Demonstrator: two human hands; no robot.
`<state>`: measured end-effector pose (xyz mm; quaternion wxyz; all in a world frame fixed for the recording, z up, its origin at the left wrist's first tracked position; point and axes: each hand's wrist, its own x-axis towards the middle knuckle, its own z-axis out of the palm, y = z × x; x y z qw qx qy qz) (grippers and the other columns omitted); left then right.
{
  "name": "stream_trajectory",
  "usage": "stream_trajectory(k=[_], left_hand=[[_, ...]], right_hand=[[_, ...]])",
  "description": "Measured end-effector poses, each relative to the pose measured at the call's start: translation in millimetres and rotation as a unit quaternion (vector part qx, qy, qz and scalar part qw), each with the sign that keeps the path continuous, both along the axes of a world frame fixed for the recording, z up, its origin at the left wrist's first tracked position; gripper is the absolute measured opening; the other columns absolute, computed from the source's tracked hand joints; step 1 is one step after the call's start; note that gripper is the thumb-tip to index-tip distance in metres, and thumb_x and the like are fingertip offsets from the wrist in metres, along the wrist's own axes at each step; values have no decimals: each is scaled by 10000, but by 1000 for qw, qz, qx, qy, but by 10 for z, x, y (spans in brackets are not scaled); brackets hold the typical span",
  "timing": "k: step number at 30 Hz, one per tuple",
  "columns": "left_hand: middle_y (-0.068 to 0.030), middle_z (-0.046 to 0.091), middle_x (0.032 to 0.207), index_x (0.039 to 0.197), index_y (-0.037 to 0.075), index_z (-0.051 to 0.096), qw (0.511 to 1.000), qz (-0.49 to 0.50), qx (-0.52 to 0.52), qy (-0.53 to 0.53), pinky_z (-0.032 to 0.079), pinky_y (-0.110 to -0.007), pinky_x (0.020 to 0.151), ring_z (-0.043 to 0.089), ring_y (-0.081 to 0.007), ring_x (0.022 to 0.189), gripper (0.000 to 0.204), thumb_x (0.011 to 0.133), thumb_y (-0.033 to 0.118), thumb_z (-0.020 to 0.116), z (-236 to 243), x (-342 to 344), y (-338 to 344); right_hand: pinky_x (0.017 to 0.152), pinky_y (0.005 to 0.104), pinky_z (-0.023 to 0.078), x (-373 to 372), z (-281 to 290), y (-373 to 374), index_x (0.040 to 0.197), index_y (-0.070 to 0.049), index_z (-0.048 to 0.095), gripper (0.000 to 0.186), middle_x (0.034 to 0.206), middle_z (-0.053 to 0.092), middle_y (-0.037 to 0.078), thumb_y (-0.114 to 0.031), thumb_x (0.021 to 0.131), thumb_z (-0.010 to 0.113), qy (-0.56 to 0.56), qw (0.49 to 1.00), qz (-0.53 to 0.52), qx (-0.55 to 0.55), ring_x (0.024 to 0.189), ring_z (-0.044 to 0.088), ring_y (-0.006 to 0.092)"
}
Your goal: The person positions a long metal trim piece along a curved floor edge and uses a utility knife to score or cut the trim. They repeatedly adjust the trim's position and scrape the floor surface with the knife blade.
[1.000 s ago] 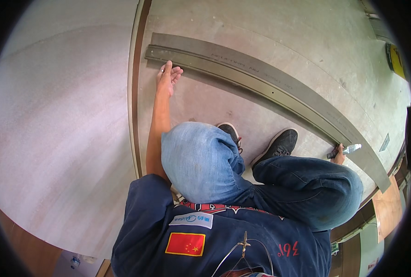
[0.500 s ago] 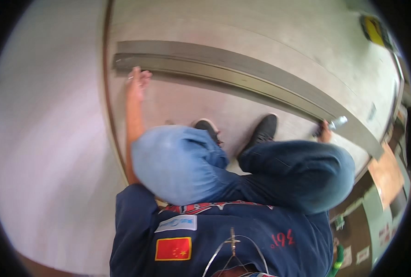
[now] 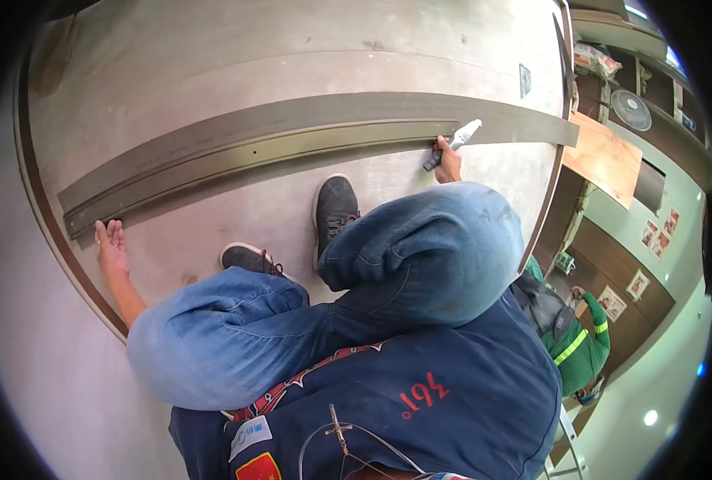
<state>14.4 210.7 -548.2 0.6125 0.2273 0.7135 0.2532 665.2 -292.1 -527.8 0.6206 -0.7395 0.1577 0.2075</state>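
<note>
A long, narrow grey-brown profile strip [image 3: 284,154] lies on a flat, wider strip [image 3: 308,116] of similar colour, running across in front of my feet. My left hand [image 3: 113,244] is at the strip's left end, palm up and fingers stretched out, the fingertips at its near edge. Near the strip's right end, my right hand [image 3: 449,166] is closed round a hand tool [image 3: 466,134] with a dark handle and a pale silvery, blade-like end. That end points up and right, over the wide strip. My fingers hide part of the handle.
I squat on a pale raised surface [image 3: 420,64] with a dark rim. Past its right edge are a wooden board [image 3: 604,156], a round fan [image 3: 631,110] and a person in green [image 3: 584,352] below. A ladder [image 3: 570,448] stands at lower right.
The view has swung round, so the strips now slope up toward the right. My left hand stays at the left end; my right hand still holds the tool.
</note>
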Motion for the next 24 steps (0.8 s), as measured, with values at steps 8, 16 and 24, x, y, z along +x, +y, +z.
stream_trajectory(k=[8,16,24], left_hand=[[-51,635,1111,1323,113,468,1000,21,-10,-1,510,-249,840,629,-165,1035,562,883,385,689,-22,30,50],[-48,628,1127,1335,109,450,1000,14,-12,2,497,-254,871,614,-164,1065,584,885,401,681,-20,39,35],[-45,627,1124,1341,108,443,1000,12,-17,3,492,-256,878,610,-166,1072,596,883,407,681,-9,15,44]], right_hand=[[629,298,465,-71,31,76,928,-73,504,218,776,554,28,-4,828,685,-43,998,-30,-21,664,536,141],[638,292,472,-75,39,77,945,-69,509,217,796,557,26,-15,832,686,-38,998,-40,-26,679,546,139],[643,274,480,-97,117,234,970,-61,514,217,818,553,24,-40,841,688,-54,997,-35,-42,686,547,130]])
